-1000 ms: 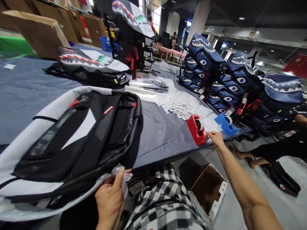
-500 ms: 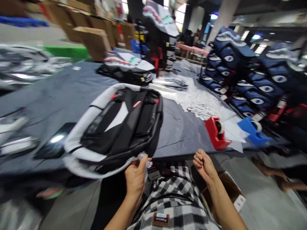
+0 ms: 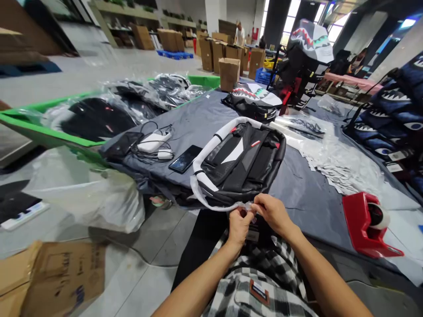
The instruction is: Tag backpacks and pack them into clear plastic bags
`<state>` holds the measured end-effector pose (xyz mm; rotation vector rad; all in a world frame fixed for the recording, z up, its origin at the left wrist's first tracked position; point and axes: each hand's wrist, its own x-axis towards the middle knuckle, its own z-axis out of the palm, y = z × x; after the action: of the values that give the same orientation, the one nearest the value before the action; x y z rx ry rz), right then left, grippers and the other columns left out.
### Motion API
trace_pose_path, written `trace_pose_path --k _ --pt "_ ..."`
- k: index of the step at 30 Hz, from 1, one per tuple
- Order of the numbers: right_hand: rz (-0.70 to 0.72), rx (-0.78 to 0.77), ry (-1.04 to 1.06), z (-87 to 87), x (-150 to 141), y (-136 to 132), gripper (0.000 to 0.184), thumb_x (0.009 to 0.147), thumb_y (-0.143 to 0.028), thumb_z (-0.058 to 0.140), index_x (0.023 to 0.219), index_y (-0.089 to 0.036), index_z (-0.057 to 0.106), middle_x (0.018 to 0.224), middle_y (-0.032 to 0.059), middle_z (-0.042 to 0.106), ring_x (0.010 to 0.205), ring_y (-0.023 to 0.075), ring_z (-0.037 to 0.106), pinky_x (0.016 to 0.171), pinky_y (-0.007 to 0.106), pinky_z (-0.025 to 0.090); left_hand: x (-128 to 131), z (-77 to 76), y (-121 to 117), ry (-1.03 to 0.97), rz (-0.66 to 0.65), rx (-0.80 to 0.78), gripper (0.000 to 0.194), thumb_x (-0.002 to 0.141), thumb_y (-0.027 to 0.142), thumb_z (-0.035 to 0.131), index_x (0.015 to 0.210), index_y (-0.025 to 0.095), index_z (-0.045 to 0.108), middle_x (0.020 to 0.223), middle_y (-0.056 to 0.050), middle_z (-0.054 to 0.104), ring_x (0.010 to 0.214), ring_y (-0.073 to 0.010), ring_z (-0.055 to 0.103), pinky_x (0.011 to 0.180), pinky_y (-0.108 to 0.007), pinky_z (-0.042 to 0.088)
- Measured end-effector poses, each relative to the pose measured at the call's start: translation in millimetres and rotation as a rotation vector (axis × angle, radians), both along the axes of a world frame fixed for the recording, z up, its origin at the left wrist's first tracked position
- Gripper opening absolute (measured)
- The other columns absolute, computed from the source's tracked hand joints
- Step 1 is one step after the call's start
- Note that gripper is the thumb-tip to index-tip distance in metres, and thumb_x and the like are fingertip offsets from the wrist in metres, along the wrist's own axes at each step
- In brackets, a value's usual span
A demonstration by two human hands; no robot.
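Observation:
A black and white backpack (image 3: 238, 163) lies on the grey-blue cloth of the table (image 3: 306, 193), its white padded edge curving towards me. At its near edge, my left hand (image 3: 239, 226) and my right hand (image 3: 271, 215) both pinch a thin clear plastic strip (image 3: 246, 206). The strip runs into the backpack's white edge. My fingers hide part of it, and a small dark tag (image 3: 253, 235) hangs below my hands.
A phone (image 3: 185, 158), a white power bank (image 3: 153, 141) and cables lie left of the backpack. A red tape dispenser (image 3: 365, 224) stands at the right. Bagged backpacks fill a green-edged crate (image 3: 42, 125). A cardboard sheet (image 3: 56, 279) lies at lower left.
My right hand has moved from the red tape dispenser to the plastic strip, joining my left hand. The view has swung left, bringing the phone and crate into sight.

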<state>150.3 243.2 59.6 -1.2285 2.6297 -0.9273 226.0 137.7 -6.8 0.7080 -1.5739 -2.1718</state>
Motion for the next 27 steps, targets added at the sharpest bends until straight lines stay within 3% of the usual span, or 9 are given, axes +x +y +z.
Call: trace_pose_path --k 5,10,16,20,23,27 --pt "-0.001 0.133 0.129 -2.6 -1.8 -4.6 0.013 0.095 -0.025 0.057 0.082 -0.023 0.061 0.077 0.0019 0.064 0.072 0.0161 0.055 0.062 0.025 0.035 -0.8 0.3 -0.8 -0.024 -0.011 -0.003 0.023 0.063 0.039 0.073 0.063 0.018 0.064 0.059 0.003 0.060 0.057 -0.0124 0.049 0.059 -0.025 0.040" --pt "-0.016 0.163 0.161 2.0 0.1 -7.3 0.013 0.093 -0.022 0.061 0.080 -0.023 0.060 0.076 0.0012 0.063 0.073 0.0168 0.056 0.062 0.026 0.033 1.8 4.6 -2.4 -0.012 0.002 0.034 0.023 0.061 0.037 0.076 0.063 0.018 0.064 0.059 0.003 0.060 0.057 -0.0122 0.049 0.059 -0.025 0.040" --pt "-0.040 0.144 0.108 2.1 -0.3 -6.6 0.014 0.094 -0.023 0.060 0.080 -0.024 0.059 0.076 0.0007 0.062 0.073 0.0164 0.055 0.062 0.026 0.034 6.8 -0.6 -0.4 0.091 -0.083 0.332 0.047 0.065 0.056 0.081 0.081 0.014 0.069 0.070 -0.001 0.065 0.061 -0.0113 0.055 0.061 -0.023 0.045" --pt "-0.042 0.004 -0.064 -4.9 2.0 1.4 0.013 0.094 -0.021 0.051 0.083 -0.023 0.057 0.080 0.0008 0.063 0.074 0.0159 0.057 0.068 0.026 0.040 4.2 0.4 2.8 0.023 0.000 0.454 0.054 0.058 0.062 0.085 0.074 0.013 0.067 0.064 -0.001 0.065 0.054 -0.0097 0.055 0.055 -0.022 0.045" --pt "-0.047 -0.169 -0.259 -16.4 5.3 3.3 0.014 0.095 -0.026 0.047 0.087 -0.022 0.056 0.076 -0.0003 0.063 0.070 0.0148 0.058 0.069 0.026 0.044 2.6 1.8 4.3 0.040 0.009 0.458 0.053 0.058 0.059 0.086 0.077 0.014 0.069 0.070 -0.002 0.069 0.057 -0.0109 0.060 0.058 -0.023 0.048" --pt "-0.079 -0.258 -0.412 -35.0 5.4 -3.6 0.011 0.092 -0.028 0.049 0.092 -0.020 0.057 0.077 -0.0002 0.064 0.068 0.0147 0.060 0.068 0.027 0.047 2.4 -2.4 3.8 0.062 0.050 0.438 0.051 0.058 0.055 0.088 0.086 0.016 0.071 0.080 -0.002 0.073 0.070 -0.0123 0.065 0.069 -0.024 0.053"
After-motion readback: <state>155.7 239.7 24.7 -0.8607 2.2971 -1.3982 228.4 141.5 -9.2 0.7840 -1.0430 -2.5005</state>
